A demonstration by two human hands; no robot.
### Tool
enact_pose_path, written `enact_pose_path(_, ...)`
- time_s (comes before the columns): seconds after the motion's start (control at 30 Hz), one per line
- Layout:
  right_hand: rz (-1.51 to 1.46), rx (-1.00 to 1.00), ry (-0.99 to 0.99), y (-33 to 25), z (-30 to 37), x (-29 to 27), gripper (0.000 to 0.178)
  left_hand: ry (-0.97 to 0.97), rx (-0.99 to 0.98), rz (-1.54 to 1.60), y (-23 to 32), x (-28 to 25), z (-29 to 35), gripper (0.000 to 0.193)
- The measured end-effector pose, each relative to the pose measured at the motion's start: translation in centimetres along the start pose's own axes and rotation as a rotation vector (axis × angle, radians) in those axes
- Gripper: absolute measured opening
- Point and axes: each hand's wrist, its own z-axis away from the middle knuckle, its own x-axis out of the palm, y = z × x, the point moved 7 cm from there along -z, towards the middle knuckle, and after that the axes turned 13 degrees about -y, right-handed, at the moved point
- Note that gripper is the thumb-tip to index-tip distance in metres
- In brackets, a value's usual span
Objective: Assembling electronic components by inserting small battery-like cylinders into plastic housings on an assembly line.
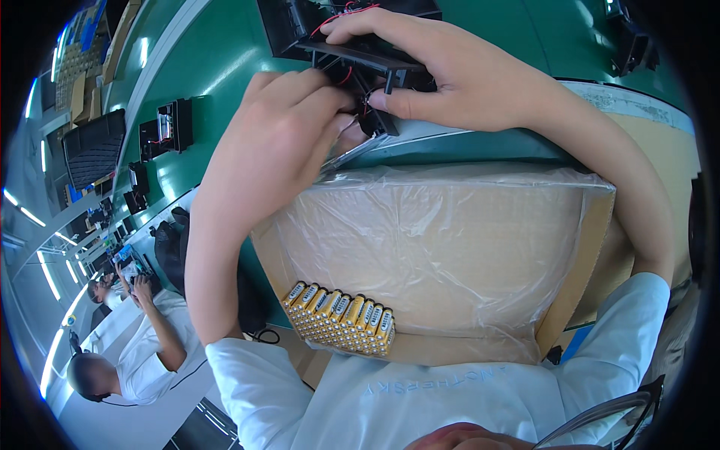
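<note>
Plastic-lined box (pixel 576 259), stacked batteries (pixel 342 321) inside, hands (pixel 281 142) (pixel 480 86) on black casing (pixel 361 57)

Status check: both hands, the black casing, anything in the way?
Right hand gripping black casing. Left hand curled at its near side, fingertips hidden. Red wire near right fingers; open carton with batteries sits closer to the body.

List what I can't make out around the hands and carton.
All in the head view:
Left hand: most fingertips, and what they touch, hidden by the hand itself.
Black device: top cut off by the upper edge; partly covered by the right hand.
Carton: upper left corner hidden behind the left forearm.
Black unit, far right: blurred, near the dark rim.
</note>
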Motion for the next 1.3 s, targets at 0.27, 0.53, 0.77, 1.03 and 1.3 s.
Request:
enact_pose_path(0.27,-0.040,0.041,0.033,-0.8,0.6,0.0,0.059,0.018,-0.140,0.289,0.0,0.1,1.5,0.012)
enact_pose_path(0.53,-0.015,0.048,0.000,-1.0,0.6,0.0,0.061,-0.124,-0.297,0.259,0.6,0.7,1.8,0.017)
enact_pose_path(0.77,-0.027,0.061,0.000,-1.0,0.6,-0.1,0.062,-0.103,-0.363,0.257,0.9,0.9,1.7,0.017)
enact_pose_path(1.03,-0.029,0.072,0.012,-1.3,0.7,0.0,0.060,0.079,-0.367,0.115,3.6,-0.4,2.8,0.012)
enact_pose_path(1.3,-0.025,0.039,0.070,-1.1,1.1,-0.8,0.054,0.083,-0.297,0.207,3.4,-0.8,2.2,0.012)
